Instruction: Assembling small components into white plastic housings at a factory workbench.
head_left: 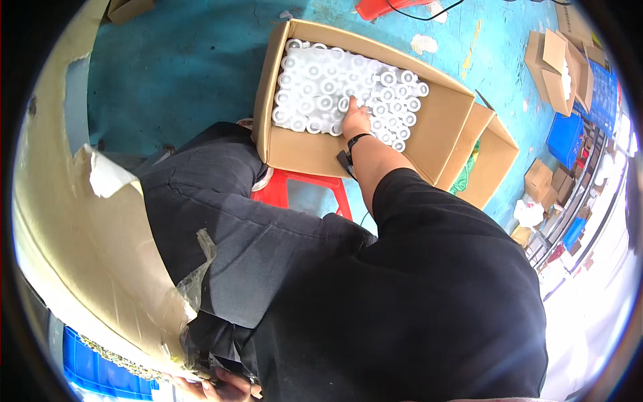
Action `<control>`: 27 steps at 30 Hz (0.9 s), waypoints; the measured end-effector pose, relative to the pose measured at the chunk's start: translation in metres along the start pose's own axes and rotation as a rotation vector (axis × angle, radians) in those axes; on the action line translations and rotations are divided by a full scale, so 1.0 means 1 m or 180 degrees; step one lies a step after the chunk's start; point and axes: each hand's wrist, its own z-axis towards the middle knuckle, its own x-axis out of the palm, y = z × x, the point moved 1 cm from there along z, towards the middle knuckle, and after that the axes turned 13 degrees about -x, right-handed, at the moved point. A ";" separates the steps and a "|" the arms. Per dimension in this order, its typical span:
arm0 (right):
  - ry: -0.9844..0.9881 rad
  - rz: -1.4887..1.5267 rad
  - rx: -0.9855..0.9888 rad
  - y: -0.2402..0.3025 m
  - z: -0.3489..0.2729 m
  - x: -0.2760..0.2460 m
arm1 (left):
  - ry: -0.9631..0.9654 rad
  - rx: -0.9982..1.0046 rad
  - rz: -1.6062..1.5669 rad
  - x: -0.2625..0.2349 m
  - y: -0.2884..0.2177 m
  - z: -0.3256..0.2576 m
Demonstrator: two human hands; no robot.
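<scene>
An open cardboard box [434,134] holds many white round plastic parts [325,102] with ribbed, dark-toned centres, packed side by side. Clear film or a bag seems to lie over those at the left. My right hand [356,120], with a dark band at the wrist, reaches down among the parts. One finger touches a white ring; the other fingers curl downward and what they grip is hidden. At the lower left my left hand [224,386] is by the near edge of a pale table covering [100,228]. Only some bent fingers of it show, cut off by the frame.
Beneath the box stands a red plastic stool [305,179]. A second carton [495,157] with something green inside adjoins the box's right side. Further right are open cartons [552,70], a blue bin [566,139] and loaded shelves. Torn clear tape [201,268] hangs from the table covering.
</scene>
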 end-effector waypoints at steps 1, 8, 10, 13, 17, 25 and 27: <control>-0.0029 -0.0007 0.0013 -0.006 0.004 -0.001 | -0.0018 0.0026 0.0005 0.002 -0.001 0.000; -0.0141 0.0543 -0.0462 -0.004 -0.011 -0.010 | -0.0076 0.0033 -0.0006 0.002 -0.008 0.001; -0.0347 0.1004 -0.0578 -0.022 -0.012 -0.025 | -0.0022 0.0085 -0.0057 0.001 -0.012 0.006; -0.0587 0.1730 -0.0944 -0.050 -0.013 -0.065 | 0.0119 0.0061 0.0116 -0.003 -0.010 0.009; -0.0469 0.2377 -0.0171 -0.068 -0.014 -0.149 | -0.0126 0.0161 -0.0158 -0.008 -0.008 0.017; 0.1213 0.4684 -0.2814 0.050 -0.139 -0.343 | -0.0744 0.0386 -0.1456 -0.009 -0.009 0.007; 0.1296 0.4179 -0.3696 0.082 -0.198 -0.397 | -0.1072 0.0748 -0.2027 -0.017 -0.008 0.001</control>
